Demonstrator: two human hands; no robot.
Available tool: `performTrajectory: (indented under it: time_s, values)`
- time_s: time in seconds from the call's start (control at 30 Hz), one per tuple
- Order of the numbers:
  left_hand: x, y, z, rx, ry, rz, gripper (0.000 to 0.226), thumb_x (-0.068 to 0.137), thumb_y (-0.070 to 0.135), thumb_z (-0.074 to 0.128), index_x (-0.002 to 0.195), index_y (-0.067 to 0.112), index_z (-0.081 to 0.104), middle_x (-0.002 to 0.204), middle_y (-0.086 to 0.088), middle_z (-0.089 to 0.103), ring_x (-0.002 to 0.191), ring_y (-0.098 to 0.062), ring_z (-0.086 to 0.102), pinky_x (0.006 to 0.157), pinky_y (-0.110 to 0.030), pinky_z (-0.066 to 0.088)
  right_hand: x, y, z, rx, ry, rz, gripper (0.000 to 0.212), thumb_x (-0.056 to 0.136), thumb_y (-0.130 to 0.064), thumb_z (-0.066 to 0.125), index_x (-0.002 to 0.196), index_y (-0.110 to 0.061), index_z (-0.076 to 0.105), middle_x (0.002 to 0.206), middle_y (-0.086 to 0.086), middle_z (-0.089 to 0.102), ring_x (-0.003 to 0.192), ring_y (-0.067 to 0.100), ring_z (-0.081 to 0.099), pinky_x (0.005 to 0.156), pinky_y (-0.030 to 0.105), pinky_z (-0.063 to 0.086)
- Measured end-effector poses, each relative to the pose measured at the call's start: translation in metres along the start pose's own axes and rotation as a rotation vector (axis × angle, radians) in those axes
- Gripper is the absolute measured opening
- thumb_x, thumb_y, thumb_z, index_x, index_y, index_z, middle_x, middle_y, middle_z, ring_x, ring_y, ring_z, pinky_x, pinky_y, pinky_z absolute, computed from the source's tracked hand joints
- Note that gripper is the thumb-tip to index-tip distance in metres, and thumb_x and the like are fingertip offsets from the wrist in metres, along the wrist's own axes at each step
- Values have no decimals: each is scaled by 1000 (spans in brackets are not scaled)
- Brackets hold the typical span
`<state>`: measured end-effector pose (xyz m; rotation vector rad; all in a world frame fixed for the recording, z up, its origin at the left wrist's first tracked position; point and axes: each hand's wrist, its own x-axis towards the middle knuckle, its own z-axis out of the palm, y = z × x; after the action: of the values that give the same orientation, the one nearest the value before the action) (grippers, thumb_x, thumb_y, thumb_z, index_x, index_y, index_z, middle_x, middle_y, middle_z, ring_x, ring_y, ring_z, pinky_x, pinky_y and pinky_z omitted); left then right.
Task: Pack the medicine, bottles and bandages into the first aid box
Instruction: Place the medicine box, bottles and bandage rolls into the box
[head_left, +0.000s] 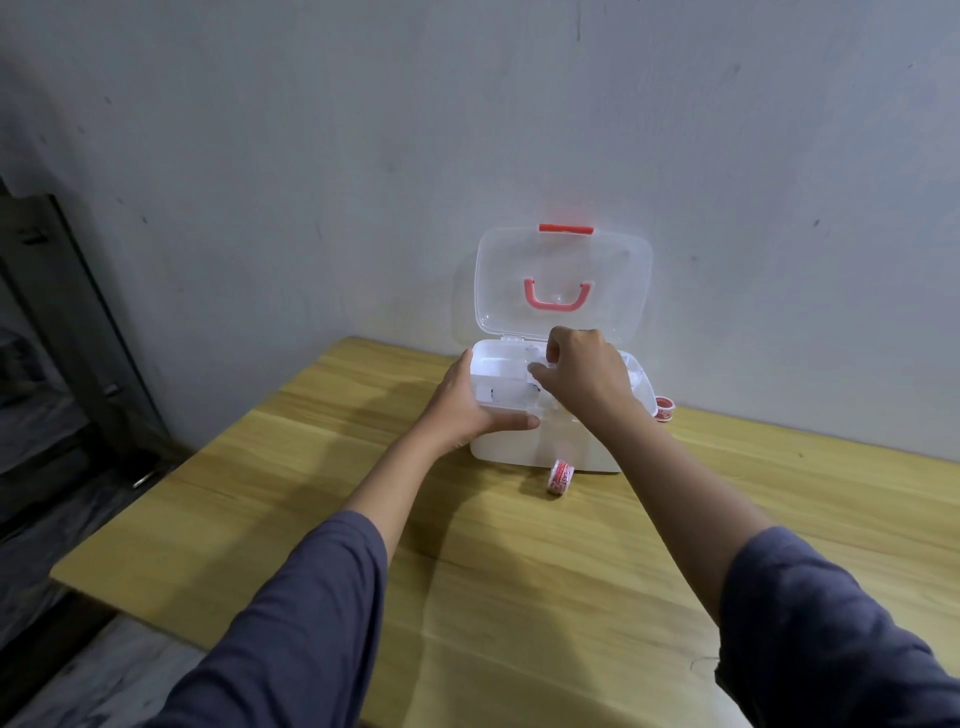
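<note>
1. You have 1 first aid box (545, 447) in front of you, white and standing on the wooden table (467, 571) close to the grey wall (311, 156). It sits toward 12 o'clock from you.
2. Its 1 clear lid (563, 283) is up and leans back toward the wall, with 1 red handle (557, 297) in the middle and 1 red clasp (565, 228) on the top edge.
3. You can count 2 rolls of bandage with red print, both outside the box. 1 roll (560, 476) lies on the table just against the box's front wall, at 6 o'clock from the box. The other roll (664, 408) stands at 3 o'clock from the box, just beside its right end.
4. Inside the top of the box there is a white tray (498, 371) with some pale things in it; they are too washed out to name or count.
5. Your left hand (465, 402) is spread and wraps the left front corner of the box, at 9 o'clock: the thumb lies along the front rim and the fingers go over the left edge.
6. Your right hand (584, 374) hangs over the open top near the middle, fingers curled down and drawn together toward the thumb. You seem to be pinching something pale there, but what it is cannot be told.
7. Both of your forearms are bare below 2 dark blue sleeves (291, 623).
</note>
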<state>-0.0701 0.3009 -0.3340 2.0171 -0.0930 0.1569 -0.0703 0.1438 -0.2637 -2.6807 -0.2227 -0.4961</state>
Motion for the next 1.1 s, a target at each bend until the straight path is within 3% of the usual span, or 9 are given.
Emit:
performTrajectory:
  time_s: [0.1, 0.3, 0.43, 0.6, 0.73, 0.9, 1.0, 1.1]
  values:
    - [-1, 2, 1, 10, -15, 5, 128, 33, 62, 91, 147, 32, 41, 145, 6, 52, 133, -18, 51, 108, -43, 48, 1, 5, 1, 68, -42, 26, 23, 79, -30, 60, 89, -9, 65, 94, 15, 68, 85, 33, 62, 69, 34, 48]
    - [0, 4, -2, -3, -19, 29, 121, 33, 60, 91, 142, 32, 45, 139, 4, 56, 128, -19, 55, 104, -46, 52, -4, 9, -15, 226, -126, -104, 19, 81, -15, 62, 96, -7, 70, 97, 10, 72, 92, 23, 65, 85, 34, 52]
    - [1, 5, -4, -8, -20, 41, 121, 34, 61, 92, 142, 33, 45, 139, 5, 56, 128, -19, 55, 104, -46, 52, -11, 10, -21, 272, -167, -202, 17, 79, -10, 66, 95, -7, 71, 96, 8, 73, 90, 20, 66, 81, 25, 50]
    - [1, 1, -3, -14, -11, 38, 117, 33, 59, 93, 138, 34, 47, 136, 6, 58, 125, -16, 58, 104, -44, 53, -12, 11, -15, 112, -227, -263, 16, 73, -3, 65, 87, -4, 73, 91, 10, 72, 88, 24, 65, 82, 34, 52]
    - [2, 1, -6, -22, -13, 41, 116, 33, 58, 93, 137, 33, 47, 135, 6, 58, 124, -16, 58, 103, -45, 53, -8, 8, -12, 114, -222, -261, 17, 75, -6, 66, 90, -6, 73, 94, 8, 72, 90, 21, 65, 80, 28, 51]
    - [2, 0, -13, 2, -2, 40, 120, 33, 59, 90, 141, 30, 46, 137, 4, 56, 126, -18, 56, 103, -41, 51, -14, 9, -10, 193, -57, -277, 21, 81, -11, 63, 101, -10, 70, 102, 7, 69, 94, 19, 63, 77, 14, 42]
    - [4, -2, -17, 5, 4, 38, 122, 33, 59, 89, 142, 27, 45, 139, 3, 55, 126, -18, 55, 103, -38, 51, -32, 16, -12, 367, 156, -262, 17, 80, -6, 63, 94, -8, 70, 95, 5, 69, 83, 12, 60, 73, 1, 38]
    - [5, -6, -24, 10, 25, 40, 117, 37, 58, 90, 141, 29, 46, 138, 4, 56, 126, -17, 56, 105, -40, 51, -60, 23, 1, 435, 286, -291, 10, 78, -2, 63, 84, -7, 70, 84, 7, 70, 74, 3, 55, 73, 3, 40]
